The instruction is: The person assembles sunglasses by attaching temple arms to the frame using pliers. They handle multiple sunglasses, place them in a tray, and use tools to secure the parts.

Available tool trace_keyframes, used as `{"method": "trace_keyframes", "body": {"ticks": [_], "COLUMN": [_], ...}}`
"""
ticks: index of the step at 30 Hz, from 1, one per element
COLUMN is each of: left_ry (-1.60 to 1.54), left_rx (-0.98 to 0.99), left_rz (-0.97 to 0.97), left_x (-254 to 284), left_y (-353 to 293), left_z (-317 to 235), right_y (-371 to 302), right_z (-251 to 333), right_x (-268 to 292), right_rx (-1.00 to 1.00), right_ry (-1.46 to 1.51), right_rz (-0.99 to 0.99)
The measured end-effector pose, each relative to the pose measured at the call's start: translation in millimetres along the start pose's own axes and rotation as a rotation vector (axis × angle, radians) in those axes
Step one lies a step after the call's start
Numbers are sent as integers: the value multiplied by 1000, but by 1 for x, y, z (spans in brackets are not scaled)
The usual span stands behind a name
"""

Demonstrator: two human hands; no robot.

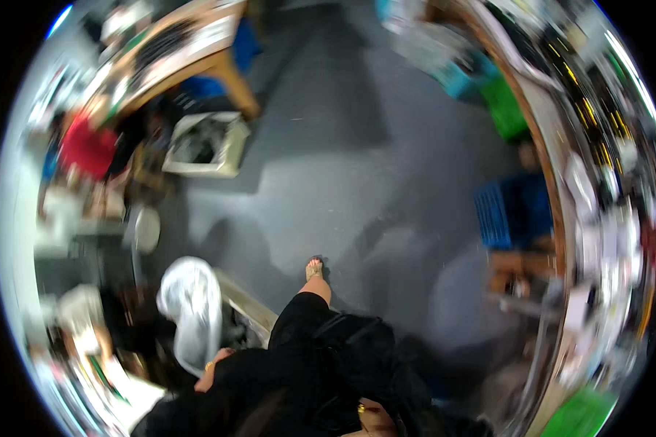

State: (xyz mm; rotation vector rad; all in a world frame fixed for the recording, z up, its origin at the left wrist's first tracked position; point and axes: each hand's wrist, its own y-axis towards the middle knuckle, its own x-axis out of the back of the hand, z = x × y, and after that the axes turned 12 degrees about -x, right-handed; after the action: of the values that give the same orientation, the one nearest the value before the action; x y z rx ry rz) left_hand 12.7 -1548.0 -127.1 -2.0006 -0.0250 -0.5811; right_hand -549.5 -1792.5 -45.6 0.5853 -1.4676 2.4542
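At the lower left, my left hand (pixel 216 366) shows in part beside my black clothing, next to a pale translucent plastic bag (pixel 189 302). Whether it grips or merely passes the bag is not clear, as its fingers are blurred and partly covered. My right hand (pixel 374 418), with something gold-coloured on it, is low in the middle against the black cloth (pixel 364 349). Its fingers are mostly hidden, and I see no object in it. One of my feet (pixel 314 268) is stretched forward on the grey floor (pixel 321 189).
A wooden table (pixel 229 76) stands at the far left, with a white bin (pixel 229 149) of dark material near it. A person in red (pixel 87 146) is at the left, beside a round stool (pixel 147 229). Along the right runs a loaded workbench (pixel 543 131); blue crates (pixel 494 215) stand below.
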Motion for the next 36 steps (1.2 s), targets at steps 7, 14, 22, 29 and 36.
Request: {"method": "trace_keyframes", "body": {"ticks": [7, 14, 22, 29, 36], "left_ry": [243, 582, 1055, 1518, 1982], "left_rx": [-469, -875, -1097, -1131, -1051], "left_rz": [192, 609, 1252, 1676, 1889], "left_x": [220, 166, -17, -12, 88], "left_y": [312, 429, 431, 451, 533], "left_z": [-385, -800, -990, -1046, -1120], "right_y": [49, -7, -6, 36, 63], "right_z": [130, 200, 319, 531, 751], "right_x": [35, -53, -219, -391, -548], "right_rx": [-402, -867, -1077, -1150, -1199], "right_ry": [-141, 335, 710, 826, 1129], "right_rz": [-511, -629, -696, -700, -663]}}
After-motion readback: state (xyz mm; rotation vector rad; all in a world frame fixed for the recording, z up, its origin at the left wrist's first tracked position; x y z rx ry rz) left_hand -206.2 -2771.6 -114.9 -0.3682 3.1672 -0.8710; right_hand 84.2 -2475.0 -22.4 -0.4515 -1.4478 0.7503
